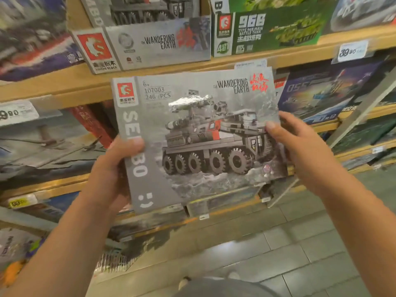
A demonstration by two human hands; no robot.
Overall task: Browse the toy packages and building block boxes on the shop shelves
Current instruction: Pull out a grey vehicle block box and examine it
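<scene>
Browsing is midway: left hand (111, 168) and right hand (297, 146) both grip 1 grey Wandering Earth block box (199, 136); many boxes on the shelves (64, 86) remain unexamined.

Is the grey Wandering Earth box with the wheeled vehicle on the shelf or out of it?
Out. Grey box is held in front of the shelves; left hand and right hand grip its side edges.
</scene>
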